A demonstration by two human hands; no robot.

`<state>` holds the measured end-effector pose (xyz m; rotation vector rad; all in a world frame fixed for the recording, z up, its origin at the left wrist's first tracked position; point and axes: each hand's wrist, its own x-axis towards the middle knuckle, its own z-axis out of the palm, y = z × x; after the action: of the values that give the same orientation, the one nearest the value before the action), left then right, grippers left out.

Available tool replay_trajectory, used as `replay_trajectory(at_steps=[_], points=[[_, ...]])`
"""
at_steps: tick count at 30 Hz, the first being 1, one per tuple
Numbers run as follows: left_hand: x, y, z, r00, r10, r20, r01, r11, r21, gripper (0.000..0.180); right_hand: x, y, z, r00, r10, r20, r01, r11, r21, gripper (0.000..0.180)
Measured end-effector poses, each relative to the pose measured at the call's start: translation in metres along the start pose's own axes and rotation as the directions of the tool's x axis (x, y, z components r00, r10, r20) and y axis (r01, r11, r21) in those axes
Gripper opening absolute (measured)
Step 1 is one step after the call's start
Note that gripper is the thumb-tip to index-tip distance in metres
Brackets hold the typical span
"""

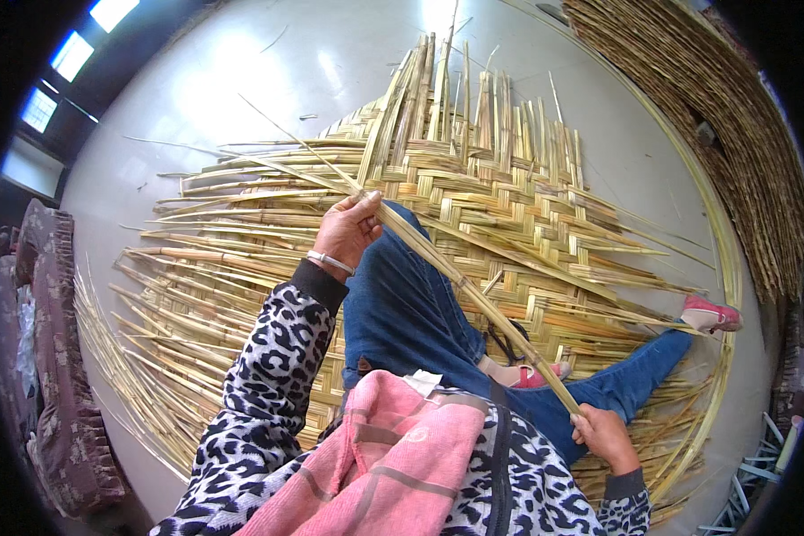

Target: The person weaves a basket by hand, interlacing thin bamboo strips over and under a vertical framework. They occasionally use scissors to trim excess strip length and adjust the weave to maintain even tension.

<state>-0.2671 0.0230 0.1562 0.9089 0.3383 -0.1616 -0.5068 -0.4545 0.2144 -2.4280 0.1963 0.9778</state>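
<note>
The left hand (348,230) holds a long cane strip (469,288) near its splintered far end, thumb and fingers pressed tight; the right hand (604,436) has its fingers closed around the lower end. The strip slants across blue jeans (402,313), above a loose-ended woven mat (509,201) spread on the grey floor (639,147).

Leopard-print sleeves (272,357) with dark cuffs (320,283) accompany blue jeans (402,313) and pink shoes (730,319).
</note>
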Motion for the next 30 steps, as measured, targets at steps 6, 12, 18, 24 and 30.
replay_trajectory(at_steps=[6, 12, 18, 24, 30], points=[[-0.002, 0.003, 0.003, 0.999, 0.048, -0.006, -0.048, 0.993, 0.105, 0.014, -0.002, 0.016, 0.004, 0.999, 0.051, 0.000, -0.051, 0.997, 0.055, 0.022], [-0.003, 0.001, 0.007, 0.999, 0.039, 0.013, -0.041, 0.980, 0.196, 0.017, -0.008, 0.028, 0.005, 0.994, 0.081, -0.073, -0.077, 0.995, 0.055, 0.020], [-0.005, 0.006, 0.011, 0.998, 0.049, -0.028, -0.039, 0.962, 0.271, 0.013, -0.013, 0.041, 0.004, 0.992, 0.092, -0.086, -0.091, 0.996, 0.006, 0.020], [-0.006, 0.004, 0.014, 0.998, 0.026, -0.057, -0.011, 0.965, 0.263, 0.015, -0.022, 0.045, 0.003, 0.994, 0.013, -0.111, -0.039, 0.971, -0.236, 0.019], [-0.025, -0.026, 0.043, 0.965, -0.186, 0.187, 0.166, 0.979, 0.116, 0.014, -0.004, -0.011, -0.012, 0.961, -0.265, 0.080, 0.244, 0.946, 0.213, 0.029]])
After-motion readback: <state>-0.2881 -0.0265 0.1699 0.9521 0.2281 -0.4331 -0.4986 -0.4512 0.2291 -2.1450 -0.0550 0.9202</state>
